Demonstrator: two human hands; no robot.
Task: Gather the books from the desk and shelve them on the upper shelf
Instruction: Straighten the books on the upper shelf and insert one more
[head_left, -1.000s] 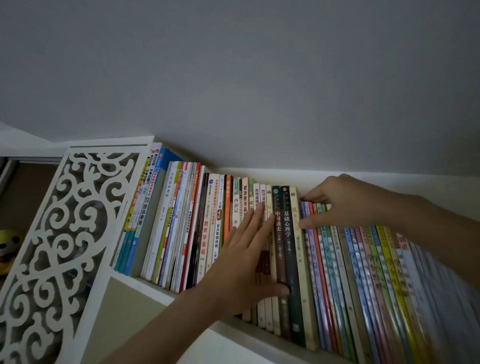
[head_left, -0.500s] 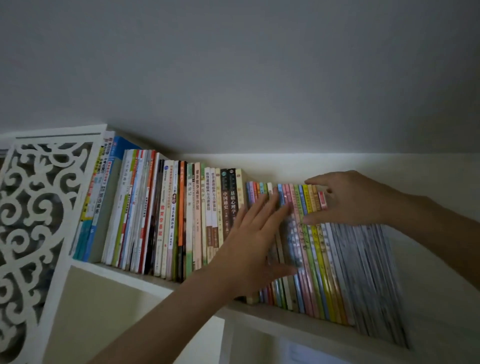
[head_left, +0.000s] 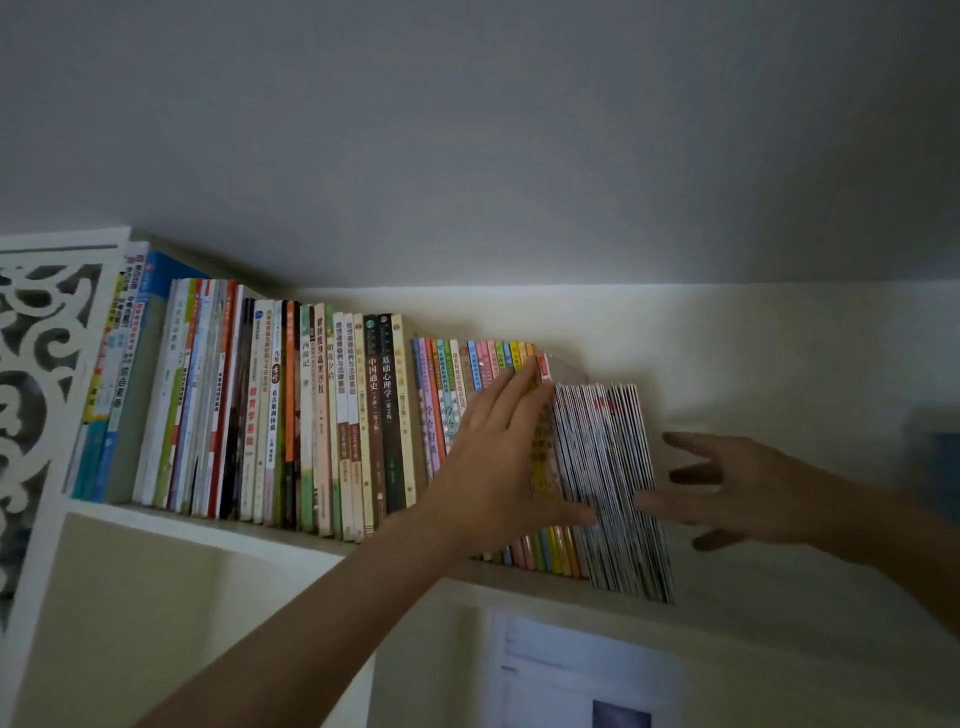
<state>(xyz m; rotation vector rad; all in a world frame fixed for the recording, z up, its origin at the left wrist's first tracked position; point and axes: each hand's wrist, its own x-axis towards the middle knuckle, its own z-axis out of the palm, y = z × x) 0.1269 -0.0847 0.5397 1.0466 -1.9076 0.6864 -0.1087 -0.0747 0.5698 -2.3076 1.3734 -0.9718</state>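
A long row of upright books (head_left: 322, 415) fills the upper shelf (head_left: 218, 530) from its left end to the middle. Thin colourful books (head_left: 447, 395) follow, then a pack of very thin booklets (head_left: 608, 478) at the right end of the row, leaning slightly. My left hand (head_left: 498, 467) lies flat against the spines of the thin colourful books, fingers pointing up. My right hand (head_left: 748, 493) hovers just right of the booklets with fingers spread, its thumb close to the pack's lower edge. Neither hand grips a book.
A white carved fretwork panel (head_left: 36, 395) closes the shelf's left end. The pale wall (head_left: 753, 353) backs the shelf, with bare shelf space right of the booklets. A paper sheet (head_left: 582, 675) hangs below the shelf. The grey ceiling is close above.
My right hand has come off the tops of the thin books and moved right, now spread beside the booklets. My left hand has slid right along the spines. The view has shifted right.
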